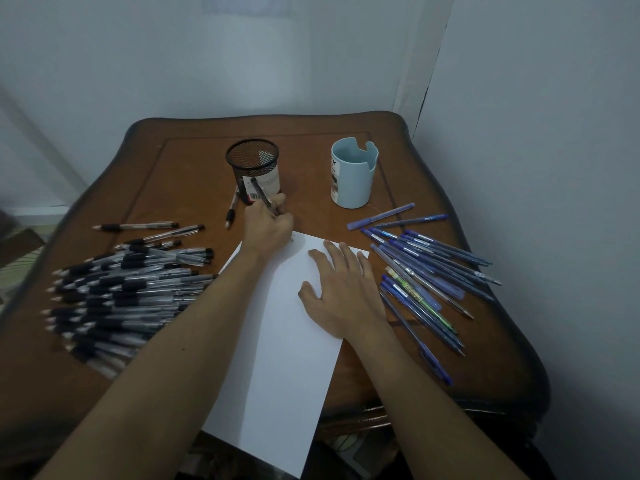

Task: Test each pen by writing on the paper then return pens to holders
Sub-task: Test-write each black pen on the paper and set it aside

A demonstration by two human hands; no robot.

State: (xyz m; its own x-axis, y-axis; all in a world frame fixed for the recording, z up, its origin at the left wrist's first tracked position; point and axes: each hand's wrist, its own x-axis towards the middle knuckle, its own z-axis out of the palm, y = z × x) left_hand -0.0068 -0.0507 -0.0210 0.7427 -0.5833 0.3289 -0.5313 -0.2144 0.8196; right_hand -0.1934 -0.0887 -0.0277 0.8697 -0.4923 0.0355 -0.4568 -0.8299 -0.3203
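the left hand (268, 225) is curled round a black pen (264, 198). its tip is hidden under the hand at the far left corner of the paper (277, 358), just in front of the black mesh holder (252, 161). the right hand (343, 292) lies flat with fingers spread, pressing the sheet near its far right corner.

the pen looks light, stiff and slim. its smooth barrel could slip, so the dark grip near the tip is probably the best place to hold it. the paper is thin and would likely slide without that flat hand.

the mesh holder shows no pens above its rim, and the pale blue holder (353, 174) looks empty inside. 1 pile of black-grip pens (131, 292) lies along the left edge of the worktop (194, 161) and blue pens (429, 268) lie along the right. 1 stray pen (231, 209) lies beside the mesh holder.
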